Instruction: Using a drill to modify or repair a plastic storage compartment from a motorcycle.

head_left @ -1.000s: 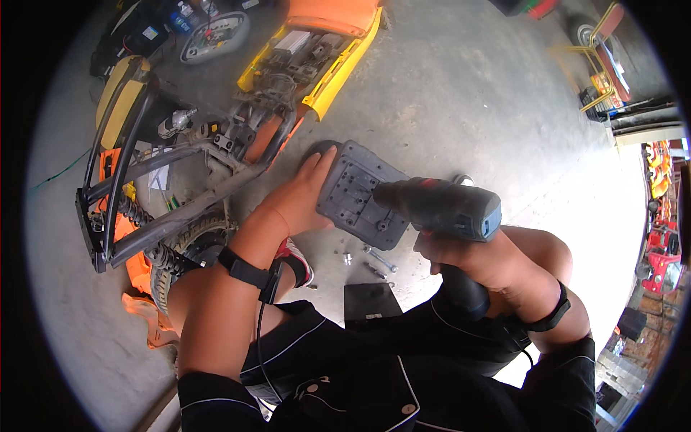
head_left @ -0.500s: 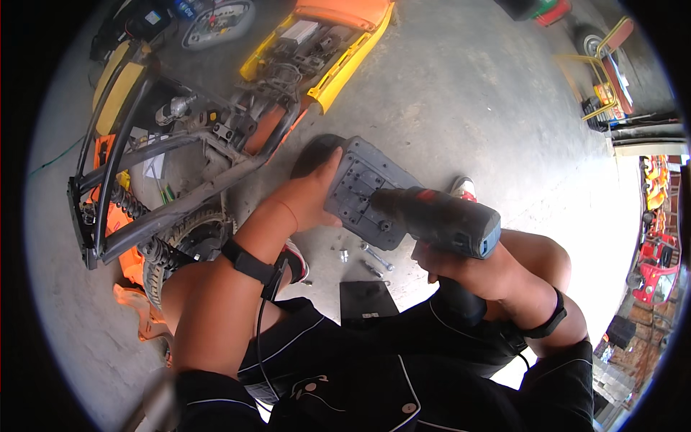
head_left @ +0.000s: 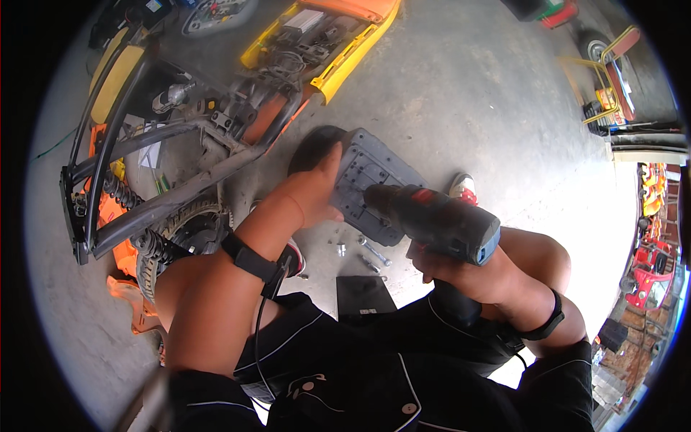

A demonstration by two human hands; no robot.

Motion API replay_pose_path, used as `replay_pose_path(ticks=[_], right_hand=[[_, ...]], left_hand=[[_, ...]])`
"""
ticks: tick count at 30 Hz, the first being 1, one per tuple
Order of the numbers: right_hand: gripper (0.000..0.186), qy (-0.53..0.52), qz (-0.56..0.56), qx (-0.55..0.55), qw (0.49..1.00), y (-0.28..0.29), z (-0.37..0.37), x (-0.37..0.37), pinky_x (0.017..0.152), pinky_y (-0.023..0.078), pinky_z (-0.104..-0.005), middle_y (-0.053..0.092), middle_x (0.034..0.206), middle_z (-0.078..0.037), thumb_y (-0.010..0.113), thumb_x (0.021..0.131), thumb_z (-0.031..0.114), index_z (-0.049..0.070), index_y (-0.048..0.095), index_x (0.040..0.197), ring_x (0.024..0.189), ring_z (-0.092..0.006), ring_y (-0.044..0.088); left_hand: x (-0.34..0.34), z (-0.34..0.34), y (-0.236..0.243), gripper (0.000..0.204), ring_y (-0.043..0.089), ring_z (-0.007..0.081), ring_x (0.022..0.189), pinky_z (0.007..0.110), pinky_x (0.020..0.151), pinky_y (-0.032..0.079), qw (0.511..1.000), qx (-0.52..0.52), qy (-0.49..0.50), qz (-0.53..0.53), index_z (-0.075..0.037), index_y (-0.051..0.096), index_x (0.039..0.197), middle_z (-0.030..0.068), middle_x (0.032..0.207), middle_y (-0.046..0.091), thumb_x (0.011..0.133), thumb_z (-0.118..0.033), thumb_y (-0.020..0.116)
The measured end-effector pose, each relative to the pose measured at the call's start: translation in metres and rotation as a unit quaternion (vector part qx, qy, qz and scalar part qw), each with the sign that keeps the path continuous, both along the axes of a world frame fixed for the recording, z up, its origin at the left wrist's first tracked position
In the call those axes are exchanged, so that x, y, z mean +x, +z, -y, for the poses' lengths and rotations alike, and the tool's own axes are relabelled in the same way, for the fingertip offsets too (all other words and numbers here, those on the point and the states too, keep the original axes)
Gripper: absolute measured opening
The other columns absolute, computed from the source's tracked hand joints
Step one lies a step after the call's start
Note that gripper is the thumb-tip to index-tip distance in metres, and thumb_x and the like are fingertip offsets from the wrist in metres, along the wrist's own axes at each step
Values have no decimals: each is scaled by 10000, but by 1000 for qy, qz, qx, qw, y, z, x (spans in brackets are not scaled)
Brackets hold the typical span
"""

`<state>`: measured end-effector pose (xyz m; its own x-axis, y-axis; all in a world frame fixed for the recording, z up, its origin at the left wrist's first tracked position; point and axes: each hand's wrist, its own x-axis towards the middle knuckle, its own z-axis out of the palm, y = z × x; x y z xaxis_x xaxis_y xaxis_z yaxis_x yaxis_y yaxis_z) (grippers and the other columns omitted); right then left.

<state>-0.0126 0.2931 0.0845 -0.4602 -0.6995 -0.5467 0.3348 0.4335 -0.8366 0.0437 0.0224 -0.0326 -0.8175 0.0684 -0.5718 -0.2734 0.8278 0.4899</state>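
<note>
My left hand (head_left: pixel 317 191) grips the left edge of a grey rectangular housing (head_left: pixel 392 165), its thumb and fingers spread along that side. Small screws or holes dot the housing's face. A dark rounded part (head_left: pixel 309 150) shows behind its far left corner. In my right hand (head_left: pixel 464 275) is a dark cordless power drill (head_left: pixel 450 223), the fingers wrapped round its handle. Its nose points left at the middle of the housing's face; whether the tip sits on a screw is hidden by the nose.
Below the housing lie a wrench (head_left: pixel 374 252), a small metal socket (head_left: pixel 341 249) and a black flat case (head_left: pixel 363 297). A vehicle frame (head_left: pixel 180 187) with a wheel and springs stands at left. Farther off are a yellow-orange body panel (head_left: pixel 353 54) and a metal-framed chair (head_left: pixel 604 79).
The view has shifted slightly. My left hand still holds the housing and the drill stays against or close over its face, with only a small change in position.
</note>
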Motion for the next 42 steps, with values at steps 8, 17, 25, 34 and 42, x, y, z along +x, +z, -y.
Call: replay_pose_path(ticks=[8,17,25,34,42], right_hand=[[281,41,-75,30,996,0,7,3,743,554,-322,701,904,-78,735,887,67,17,640,1146,811,-169,687],[366,79,-102,66,989,8,24,-6,834,556,-337,718,1007,-107,745,900,105,29,629,1239,919,-220,703],[508,131,-115,47,984,-11,14,-6,807,559,-337,722,1060,-95,716,942,236,96,571,1408,874,-192,695],[651,115,-47,-20,992,14,30,-6,676,575,-288,690,1125,-76,699,880,4,46,480,1491,849,-149,685],[547,58,-37,49,996,16,39,-14,754,576,-327,704,1115,-87,718,879,12,21,558,1402,871,-161,678]], left_hand=[[0,-2,1,1233,596,435,1285,419,1067,493,1000,-3,0,11,4,38,1636,309,1536,458,783,-260,887],[-3,11,-7,1262,624,443,1236,432,1054,503,999,-10,-15,-45,26,23,1628,327,1491,496,771,-287,895],[-4,-7,-21,1340,471,407,1433,402,1165,415,998,-14,-44,33,59,-81,1612,315,1637,287,796,-405,877],[1,-8,-11,1319,465,396,1443,389,1164,415,996,-58,-68,26,80,-100,1603,332,1645,257,829,-418,843],[-11,-1,-4,1323,467,376,1447,399,1170,415,996,-40,-56,56,61,-73,1616,292,1661,263,810,-426,856]])
